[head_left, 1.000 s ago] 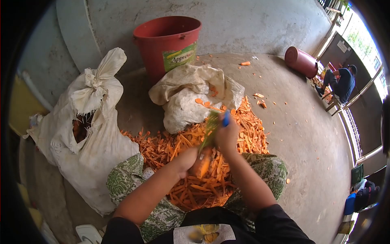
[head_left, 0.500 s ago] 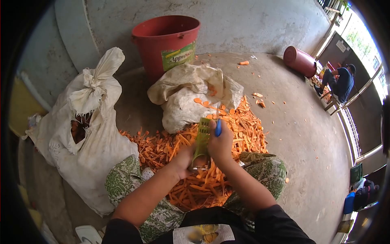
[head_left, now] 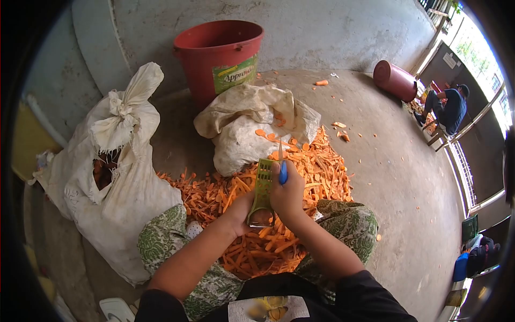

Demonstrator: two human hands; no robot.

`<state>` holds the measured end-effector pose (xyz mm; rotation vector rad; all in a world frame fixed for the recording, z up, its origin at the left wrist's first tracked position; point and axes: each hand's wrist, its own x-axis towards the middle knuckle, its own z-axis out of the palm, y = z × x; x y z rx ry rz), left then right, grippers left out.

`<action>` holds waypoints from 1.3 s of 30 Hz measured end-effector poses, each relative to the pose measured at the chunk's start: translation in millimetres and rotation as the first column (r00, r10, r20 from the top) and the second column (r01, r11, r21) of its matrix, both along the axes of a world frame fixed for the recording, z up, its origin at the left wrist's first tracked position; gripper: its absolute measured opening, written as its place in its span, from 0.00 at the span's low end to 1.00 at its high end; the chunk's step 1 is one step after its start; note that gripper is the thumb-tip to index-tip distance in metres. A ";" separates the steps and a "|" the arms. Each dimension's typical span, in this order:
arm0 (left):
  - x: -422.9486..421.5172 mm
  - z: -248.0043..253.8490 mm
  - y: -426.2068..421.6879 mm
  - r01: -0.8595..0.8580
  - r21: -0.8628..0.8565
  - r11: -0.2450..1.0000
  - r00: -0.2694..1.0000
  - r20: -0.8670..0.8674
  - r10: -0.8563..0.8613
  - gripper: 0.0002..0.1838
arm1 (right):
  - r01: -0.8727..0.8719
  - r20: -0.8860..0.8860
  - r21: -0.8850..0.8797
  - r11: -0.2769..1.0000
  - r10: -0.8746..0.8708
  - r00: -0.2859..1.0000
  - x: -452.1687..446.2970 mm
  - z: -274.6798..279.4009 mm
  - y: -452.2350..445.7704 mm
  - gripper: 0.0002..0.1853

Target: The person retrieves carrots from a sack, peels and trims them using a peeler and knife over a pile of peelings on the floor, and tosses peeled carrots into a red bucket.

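My left hand is closed round the lower side of a green peeler, a flat tool with rows of slots and a wide frame at its lower end. My right hand grips a small knife by its blue handle, blade pointing up and away from me. Its fingers also meet the peeler's right side. Below and around both hands lies a heap of carrot peelings and cut ends. Between my knees are more long orange pieces; whether these are peelings or whole carrots I cannot tell.
A crumpled white sack lies behind the heap, before a red tub. At left stands a knotted, torn white sack. Far right, a person sits near a tipped red barrel. Carrot bits dot the floor.
The peeler and both hands have shifted slightly left and the motion blur has gone. The knife has moved a little left with its blade now more plainly visible.
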<state>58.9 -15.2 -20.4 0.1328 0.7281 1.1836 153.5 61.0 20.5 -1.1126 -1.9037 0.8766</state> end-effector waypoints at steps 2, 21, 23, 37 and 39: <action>-0.7 2.0 -0.7 0.014 0.049 0.999 0.999 -0.047 -0.012 0.20 | 0.071 -0.008 0.058 0.996 -0.070 0.997 -2.0 -4.2 12.2 0.07; 6.3 20.6 -7.0 0.236 0.035 0.971 0.942 -0.253 -0.220 0.21 | 0.299 -0.064 0.116 0.947 -0.293 0.954 10.6 -12.6 60.2 0.09; 6.9 17.5 -8.1 0.251 0.055 0.966 0.942 -0.243 -0.231 0.21 | 0.507 -0.199 0.112 0.855 -0.481 0.854 31.9 -18.8 113.9 0.14; 5.1 15.1 -9.1 0.307 0.024 0.952 0.913 -0.289 -0.287 0.22 | 0.343 -0.123 0.256 0.904 -0.322 0.939 23.8 -8.8 72.9 0.07; 11.3 25.7 -14.2 0.263 -0.044 0.964 0.916 -0.301 -0.263 0.21 | 0.527 -0.211 0.130 0.840 -0.496 0.842 42.2 -6.2 112.7 0.13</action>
